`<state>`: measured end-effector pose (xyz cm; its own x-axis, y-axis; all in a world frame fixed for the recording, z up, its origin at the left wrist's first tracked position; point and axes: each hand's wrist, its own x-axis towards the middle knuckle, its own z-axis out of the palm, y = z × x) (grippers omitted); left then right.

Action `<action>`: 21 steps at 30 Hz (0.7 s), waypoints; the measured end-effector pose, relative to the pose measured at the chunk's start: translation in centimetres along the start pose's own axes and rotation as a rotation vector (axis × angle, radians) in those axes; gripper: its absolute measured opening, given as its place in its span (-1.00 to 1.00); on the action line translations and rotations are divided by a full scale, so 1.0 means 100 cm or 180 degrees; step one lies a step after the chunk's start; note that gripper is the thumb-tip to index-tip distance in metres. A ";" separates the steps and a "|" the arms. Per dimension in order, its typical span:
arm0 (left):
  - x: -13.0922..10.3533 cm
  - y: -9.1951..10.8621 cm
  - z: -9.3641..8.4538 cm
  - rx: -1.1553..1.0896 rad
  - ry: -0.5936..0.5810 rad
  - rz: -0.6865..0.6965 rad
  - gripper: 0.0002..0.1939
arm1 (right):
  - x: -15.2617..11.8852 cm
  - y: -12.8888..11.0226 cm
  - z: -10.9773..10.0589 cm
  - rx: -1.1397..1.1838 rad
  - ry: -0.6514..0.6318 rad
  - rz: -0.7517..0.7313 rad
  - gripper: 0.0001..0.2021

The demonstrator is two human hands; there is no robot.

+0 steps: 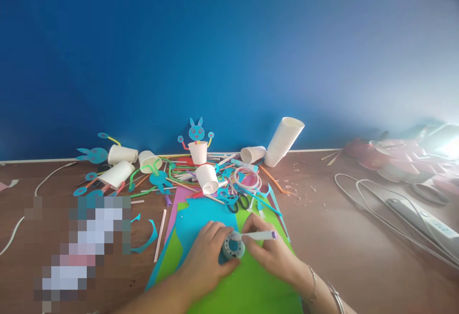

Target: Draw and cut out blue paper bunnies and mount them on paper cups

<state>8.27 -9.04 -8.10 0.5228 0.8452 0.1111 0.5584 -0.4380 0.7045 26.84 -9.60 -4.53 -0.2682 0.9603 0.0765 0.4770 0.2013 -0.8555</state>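
My left hand (206,259) curls its thumb and fingers around a small round tape roll (240,254) that lies flat on the paper. In my right hand (270,256) is a white marker (260,235) with a purple end, held nearly level. Its tip is by the roll's upper edge; whether it touches the paper I cannot tell. Beneath both hands lie a sheet of blue paper (208,210) and a green sheet (260,285). Just beyond my fingers rest scissors with dark handles (244,202).
Paper cups with blue rabbit cutouts (196,131) and straws stand or lie at the back. A leaning cup stack (285,142) is to their right. Loose straws, a tape ring (247,178) and blue scraps (148,242) surround the paper. A power strip (426,223) with cables lies right.
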 end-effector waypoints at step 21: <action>-0.002 0.007 -0.003 -0.0173 -0.0024 -0.0112 -0.63 | -0.006 -0.003 0.013 -0.1604 -0.0203 -0.1566 -0.80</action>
<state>8.42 -9.40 -7.43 0.5083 0.8574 0.0804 0.5408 -0.3905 0.7451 25.78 -10.45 -4.94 -0.5933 0.7248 0.3502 0.6131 0.6888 -0.3869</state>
